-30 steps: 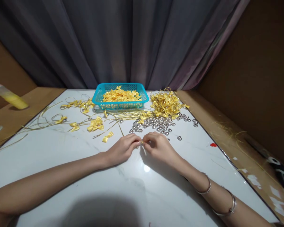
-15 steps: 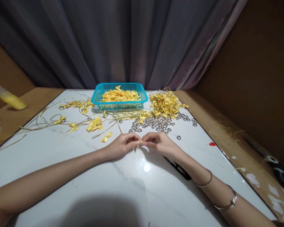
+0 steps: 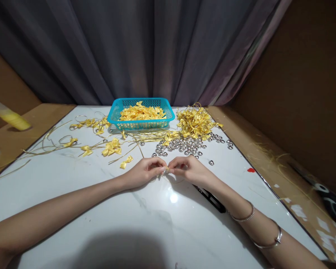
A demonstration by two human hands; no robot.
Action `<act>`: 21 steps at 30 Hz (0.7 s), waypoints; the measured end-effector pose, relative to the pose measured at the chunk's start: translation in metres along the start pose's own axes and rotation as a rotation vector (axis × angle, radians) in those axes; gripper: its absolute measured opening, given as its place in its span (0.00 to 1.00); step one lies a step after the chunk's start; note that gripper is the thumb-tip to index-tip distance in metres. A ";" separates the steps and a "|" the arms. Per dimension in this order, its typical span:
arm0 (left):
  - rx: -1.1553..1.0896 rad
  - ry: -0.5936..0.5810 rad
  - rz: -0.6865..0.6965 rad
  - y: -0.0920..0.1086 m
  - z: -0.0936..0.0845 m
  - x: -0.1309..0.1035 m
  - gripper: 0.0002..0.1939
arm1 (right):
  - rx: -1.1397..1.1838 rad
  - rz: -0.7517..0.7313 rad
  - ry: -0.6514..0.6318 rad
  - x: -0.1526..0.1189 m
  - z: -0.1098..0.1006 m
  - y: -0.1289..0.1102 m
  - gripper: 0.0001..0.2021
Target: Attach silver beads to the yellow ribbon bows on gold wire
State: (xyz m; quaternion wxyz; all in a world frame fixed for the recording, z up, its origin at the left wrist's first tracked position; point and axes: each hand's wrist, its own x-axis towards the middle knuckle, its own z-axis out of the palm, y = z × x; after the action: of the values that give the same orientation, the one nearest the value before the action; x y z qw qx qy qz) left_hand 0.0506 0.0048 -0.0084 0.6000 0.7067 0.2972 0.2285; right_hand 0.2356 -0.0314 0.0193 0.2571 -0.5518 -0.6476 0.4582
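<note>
Fingertips of my left hand (image 3: 146, 171) and my right hand (image 3: 189, 170) meet at the middle of the white table (image 3: 123, 220). Both pinch a small yellow ribbon bow (image 3: 167, 169), mostly hidden by the fingers. Thin gold cord curves out beneath them. Just beyond my right hand lies a pile of silver bells or beads (image 3: 184, 145), too small to name surely. A loose yellow bow (image 3: 126, 162) lies left of my left hand, with a cluster of bows (image 3: 112, 147) behind it.
A blue basket (image 3: 141, 125) of yellow bows stands at the back. Beside it sits a heap of corded bows (image 3: 195, 121); gold cords (image 3: 151, 136) lie in front. A black tool (image 3: 212, 201) rests under my right forearm. Scissors (image 3: 324, 192) lie far right, a yellow roll (image 3: 15, 120) left.
My fingers have shifted very slightly around the bow, and a bit more yellow shows between them. Everything else looks the same.
</note>
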 end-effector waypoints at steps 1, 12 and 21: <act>-0.013 -0.009 -0.007 0.000 0.000 0.000 0.09 | 0.000 -0.006 0.003 0.000 0.000 -0.001 0.05; -0.319 -0.140 -0.155 -0.001 -0.005 0.003 0.08 | -0.051 -0.091 -0.002 -0.001 0.002 -0.002 0.05; -0.466 -0.088 -0.262 0.001 -0.007 0.006 0.10 | -0.311 -0.480 0.248 -0.007 -0.004 0.000 0.02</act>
State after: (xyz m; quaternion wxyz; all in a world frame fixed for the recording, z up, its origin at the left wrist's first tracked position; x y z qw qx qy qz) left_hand 0.0507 0.0139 -0.0063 0.7832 0.5143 0.2993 0.1804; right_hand 0.2407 -0.0367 0.0217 0.3475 -0.4674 -0.7856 0.2090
